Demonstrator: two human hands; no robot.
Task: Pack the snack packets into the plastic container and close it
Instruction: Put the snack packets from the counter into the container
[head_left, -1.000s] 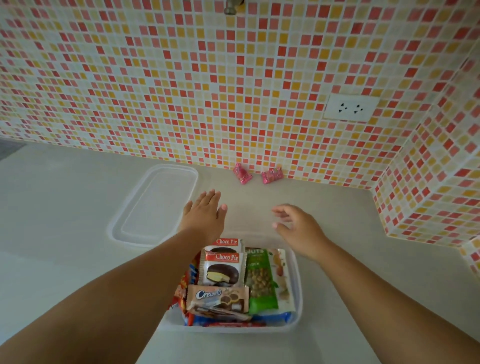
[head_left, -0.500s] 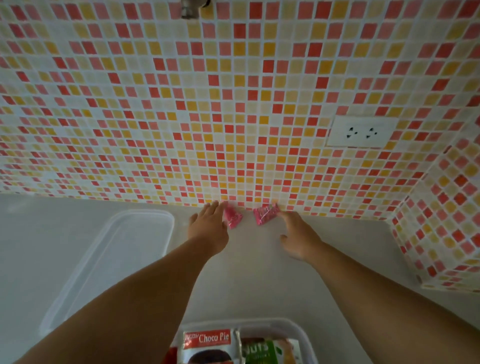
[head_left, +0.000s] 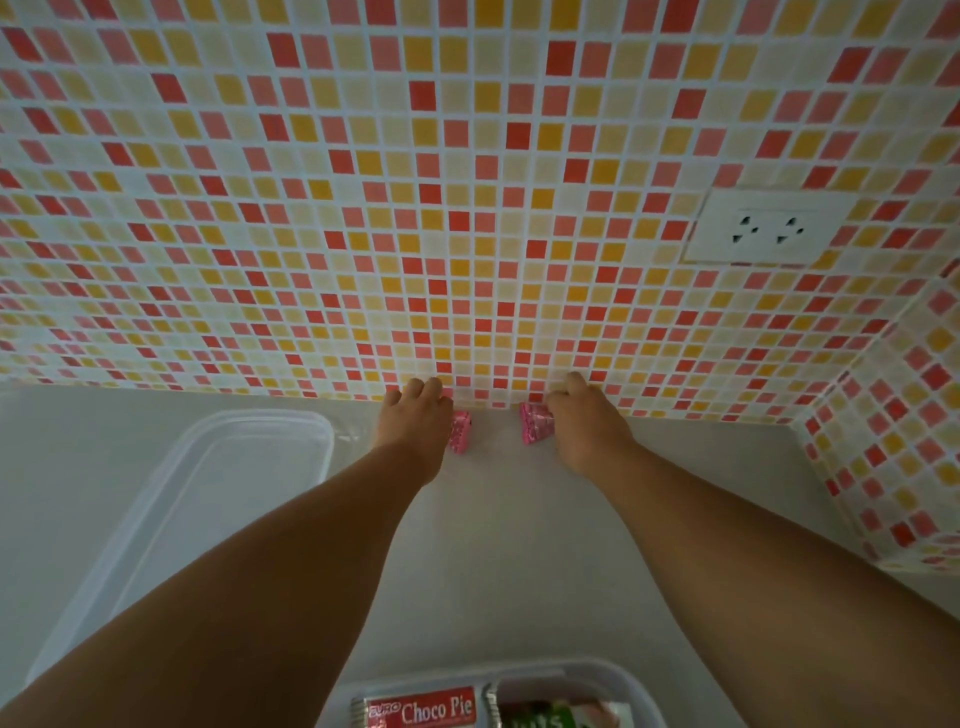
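At the counter's (head_left: 493, 545) back edge, the left hand (head_left: 413, 421) curls on one pink packet (head_left: 461, 430) and the right hand (head_left: 584, 415) on another (head_left: 535, 422); whether either is gripped, I cannot tell. The open container (head_left: 613, 675) at the near edge holds a Choco Pie packet (head_left: 421, 711) and a green packet (head_left: 550, 717). Its lid (head_left: 208, 493) lies left.

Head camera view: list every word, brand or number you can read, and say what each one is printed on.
"EURO Choco Pie": on the red-and-white snack packet in the clear plastic container at the bottom edge.
"uts" (start cut off): on the green snack packet beside it.
The two small pink wrapped sweets by the tiled wall: print too small to read.
The white wall socket: no text.
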